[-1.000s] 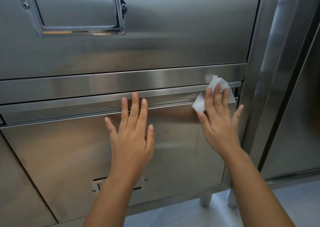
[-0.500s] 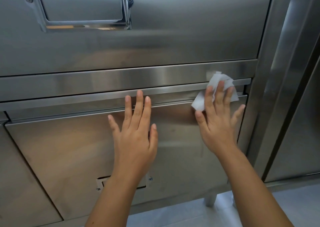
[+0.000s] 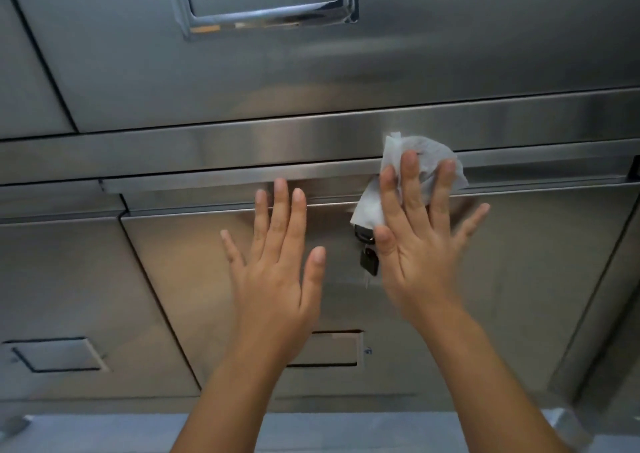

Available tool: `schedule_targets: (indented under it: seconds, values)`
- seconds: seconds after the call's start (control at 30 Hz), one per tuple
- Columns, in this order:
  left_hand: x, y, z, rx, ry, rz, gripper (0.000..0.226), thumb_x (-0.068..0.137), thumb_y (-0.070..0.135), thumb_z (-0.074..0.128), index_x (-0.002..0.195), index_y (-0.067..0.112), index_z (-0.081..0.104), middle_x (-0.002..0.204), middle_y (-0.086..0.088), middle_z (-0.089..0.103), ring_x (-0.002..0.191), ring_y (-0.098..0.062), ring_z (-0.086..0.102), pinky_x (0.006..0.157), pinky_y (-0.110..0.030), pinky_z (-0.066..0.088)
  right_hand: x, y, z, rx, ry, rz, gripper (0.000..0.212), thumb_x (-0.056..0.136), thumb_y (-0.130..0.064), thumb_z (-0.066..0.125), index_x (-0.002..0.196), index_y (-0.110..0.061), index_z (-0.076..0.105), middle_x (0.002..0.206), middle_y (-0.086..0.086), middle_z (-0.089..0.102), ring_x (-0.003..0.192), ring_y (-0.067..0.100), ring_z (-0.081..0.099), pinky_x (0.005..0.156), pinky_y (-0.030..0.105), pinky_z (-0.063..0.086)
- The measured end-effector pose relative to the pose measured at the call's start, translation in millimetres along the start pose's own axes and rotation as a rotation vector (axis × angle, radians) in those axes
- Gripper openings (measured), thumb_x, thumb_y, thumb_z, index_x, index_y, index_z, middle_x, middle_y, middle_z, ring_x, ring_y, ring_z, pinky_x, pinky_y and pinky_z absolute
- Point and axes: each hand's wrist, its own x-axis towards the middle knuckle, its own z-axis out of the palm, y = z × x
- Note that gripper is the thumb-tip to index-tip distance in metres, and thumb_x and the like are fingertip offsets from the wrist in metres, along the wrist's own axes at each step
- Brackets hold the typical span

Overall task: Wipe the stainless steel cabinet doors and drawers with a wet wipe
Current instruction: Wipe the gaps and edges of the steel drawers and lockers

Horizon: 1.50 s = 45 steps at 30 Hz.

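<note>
A stainless steel lower drawer front [image 3: 502,279] fills the middle of the view, below a horizontal steel rail [image 3: 242,141]. My right hand [image 3: 419,245] lies flat with straight fingers and presses a white wet wipe [image 3: 429,158] against the drawer's top lip and the rail. My left hand [image 3: 277,265] rests flat, fingers spread, on the drawer front just left of it. A small black key fob [image 3: 369,262] hangs from a lock between my two hands. Part of the wipe is hidden under my fingers.
Above the rail is an upper cabinet door [image 3: 450,37] with a recessed chrome handle [image 3: 266,6]. A neighbouring lower drawer [image 3: 69,297] with a recessed pull [image 3: 55,355] sits at the left. A vertical steel post [image 3: 599,314] stands at the right. Pale floor [image 3: 104,432] shows below.
My right hand has slid the wipe leftward along the drawer's top edge, away from the right corner. The view has shifted left, bringing the key fob and the left drawer into sight.
</note>
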Motion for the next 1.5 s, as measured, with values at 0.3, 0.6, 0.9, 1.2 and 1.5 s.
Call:
schedule_targets:
  seconds: [0.3,0.6,0.9,1.2,1.5]
  values:
    - [-12,-60,-31,0.220,-0.017,-0.016,0.057,0.094,0.041,0.019,0.145,0.021,0.004,0.154,0.003,-0.002,0.142,-0.010,-0.006,0.109,-0.054,-0.004,9,-39,-5,-0.026,-0.107,-0.066,0.065,0.094,-0.055,0.009,0.146,-0.019,0.022,0.153,-0.005,0.008,0.143,0.024,0.003,0.102,0.056,-0.021]
    - [-7,-96,-54,0.282,0.013,0.057,0.058,0.095,0.040,0.022,0.146,0.017,0.007,0.154,0.000,0.001,0.142,-0.013,-0.004,0.109,-0.054,-0.003,3,-94,17,-0.162,-0.197,-0.117,0.067,0.091,-0.055,0.015,0.147,-0.018,0.014,0.153,-0.002,0.000,0.142,0.030,0.001,0.105,0.054,-0.019]
    - [-12,-170,-95,0.307,0.088,-0.004,0.057,0.093,0.036,0.023,0.144,0.011,0.015,0.153,-0.006,0.009,0.141,-0.017,0.002,0.106,-0.060,0.002,3,-128,43,-0.196,-0.325,-0.191,0.069,0.090,-0.058,0.003,0.144,-0.018,-0.016,0.148,-0.004,-0.033,0.135,0.017,-0.034,0.108,0.043,-0.024]
    - [-6,-229,-102,0.329,0.184,0.063,0.060,0.093,0.033,0.028,0.146,0.011,0.013,0.154,-0.007,0.013,0.144,-0.019,0.003,0.108,-0.056,0.000,10,-170,72,-0.355,-0.250,-0.415,0.062,0.096,-0.049,0.011,0.146,-0.017,-0.006,0.151,-0.004,-0.029,0.141,0.017,-0.020,0.110,0.051,-0.008]
    - [-2,-249,-97,0.329,0.300,0.132,0.061,0.094,0.032,0.032,0.148,0.014,0.012,0.157,0.002,-0.003,0.144,-0.019,0.005,0.112,-0.051,-0.001,26,-223,97,-0.421,-0.144,-0.644,0.062,0.092,-0.045,0.032,0.145,-0.014,0.023,0.151,0.004,0.016,0.142,0.019,-0.002,0.109,0.051,0.003]
